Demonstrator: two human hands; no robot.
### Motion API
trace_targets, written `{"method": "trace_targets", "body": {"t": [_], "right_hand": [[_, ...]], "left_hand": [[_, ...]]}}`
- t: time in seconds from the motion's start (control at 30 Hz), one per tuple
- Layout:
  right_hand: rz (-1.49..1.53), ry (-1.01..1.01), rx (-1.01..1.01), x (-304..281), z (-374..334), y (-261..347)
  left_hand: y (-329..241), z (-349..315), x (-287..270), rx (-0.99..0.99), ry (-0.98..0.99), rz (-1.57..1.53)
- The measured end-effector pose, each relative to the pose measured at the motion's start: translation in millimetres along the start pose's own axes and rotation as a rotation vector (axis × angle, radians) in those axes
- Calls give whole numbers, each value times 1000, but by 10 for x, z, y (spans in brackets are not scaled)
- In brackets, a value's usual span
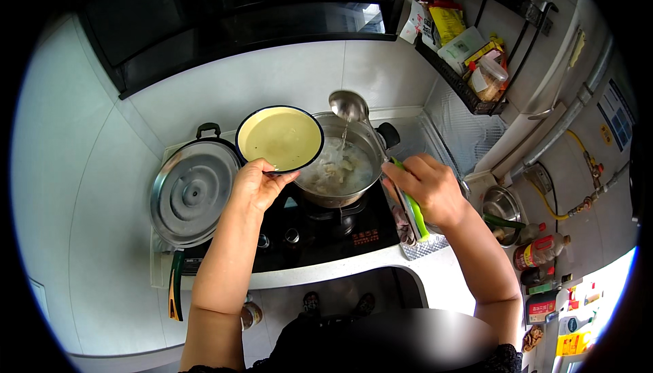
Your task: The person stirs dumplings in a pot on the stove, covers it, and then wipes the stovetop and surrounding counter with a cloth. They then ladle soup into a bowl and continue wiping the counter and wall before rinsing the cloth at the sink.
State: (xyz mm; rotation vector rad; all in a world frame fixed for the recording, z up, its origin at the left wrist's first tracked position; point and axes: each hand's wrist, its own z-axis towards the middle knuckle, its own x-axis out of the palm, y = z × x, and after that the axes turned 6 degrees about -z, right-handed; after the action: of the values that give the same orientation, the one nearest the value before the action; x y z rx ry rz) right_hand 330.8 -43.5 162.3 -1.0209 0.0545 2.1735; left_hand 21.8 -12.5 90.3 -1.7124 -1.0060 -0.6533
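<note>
My left hand [258, 186] grips the near edge of a pale yellow bowl [247, 135] with a dark rim, thumb at the side. Clear-looking liquid lies in it. Closed round the green handle of a metal ladle [348, 105], my right hand [430, 186] is at the right of the stove. The ladle's cup is tilted high above a steel pot [333, 201], and a thin stream of liquid falls from it into the pot. Cloudy liquid with pale pieces fills the pot, which stands on the burner, right of the bowl.
A large round metal lid [194, 189] rests at the left of the black stove [320, 244]. A dark rack [469, 94] with packets and jars hangs at upper right. Below it are a metal bowl [500, 203] and several bottles [542, 252]. A dark range hood [252, 26] hangs above.
</note>
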Motion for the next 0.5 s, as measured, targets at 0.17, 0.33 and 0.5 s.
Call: {"method": "trace_targets", "body": {"t": [0.17, 0.33, 0.5], "right_hand": [[-27, -218, 3, -201, 163, 71], [202, -270, 53, -129, 269, 185], [211, -179, 61, -2, 263, 325]], "left_hand": [[50, 7, 29, -1, -3, 45], [103, 39, 56, -49, 2, 60], [151, -18, 108, -55, -12, 42]]}}
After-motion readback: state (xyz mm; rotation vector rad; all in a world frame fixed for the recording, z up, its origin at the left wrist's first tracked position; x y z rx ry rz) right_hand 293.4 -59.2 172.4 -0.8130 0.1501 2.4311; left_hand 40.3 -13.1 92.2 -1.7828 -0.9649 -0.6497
